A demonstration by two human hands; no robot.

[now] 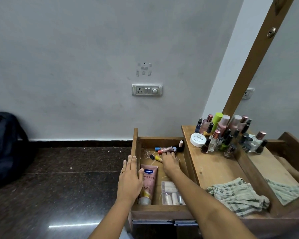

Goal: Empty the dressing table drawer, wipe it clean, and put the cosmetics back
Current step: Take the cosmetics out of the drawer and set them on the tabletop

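Seen from the head camera, the pulled-out wooden drawer point(136, 145) juts toward the viewer at the left end of the dressing table. Its left wall borders open dark polished stone floor point(59, 187). The left hand point(130, 176) lies flat on that left wall about halfway along, fingers straight and released, just beside the pink Vaseline lotion tube point(149, 183). The tube lies lengthwise along the same wall, cap toward the front edge. The right hand point(170, 161) reaches to the far end, fingers bent down over a cluster of small coloured tubes point(166, 150); whether they grasp one cannot be told. A dark nail polish bottle with a pale cap point(180, 146) stands in the far right corner. A clear pouch of small white bottles point(171, 194) lies at the front right corner, beneath the right forearm. Bare drawer bottom shows between tube and pouch. On the wooden tabletop point(214, 166) just right of the drawer, perfume and polish bottles point(217, 133) and a white round jar point(198, 139) crowd the far edge by the wood-framed mirror point(283, 100). A green-and-white checked cloth point(236, 194) lies bunched at the near edge. A dark backpack point(5, 144) sits on the floor far left, well apart.
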